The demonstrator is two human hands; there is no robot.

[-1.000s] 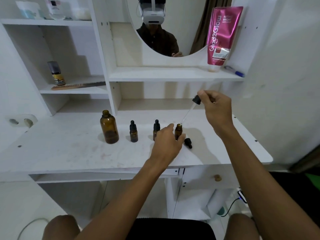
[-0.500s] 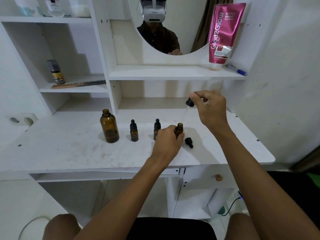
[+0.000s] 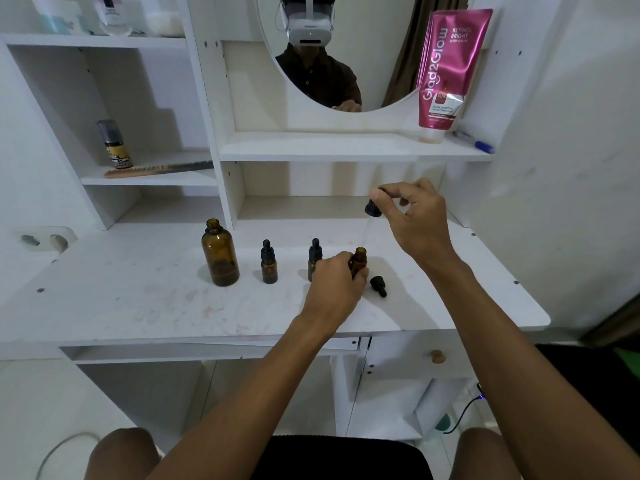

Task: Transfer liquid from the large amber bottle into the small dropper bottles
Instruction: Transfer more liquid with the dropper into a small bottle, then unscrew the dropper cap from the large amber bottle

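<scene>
Over open dropper bottle (image 3: 359,259), left-hand (image 3: 334,285) grip steadying; right-hand (image 3: 414,216) grip pinching dropper (image 3: 373,208).

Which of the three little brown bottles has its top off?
The rightmost small bottle, held by the left hand. Its neck is open; the other two wear black dropper caps.

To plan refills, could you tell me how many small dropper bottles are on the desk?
3: one right of the large amber bottle, one behind the left hand, one open in that hand.
</scene>
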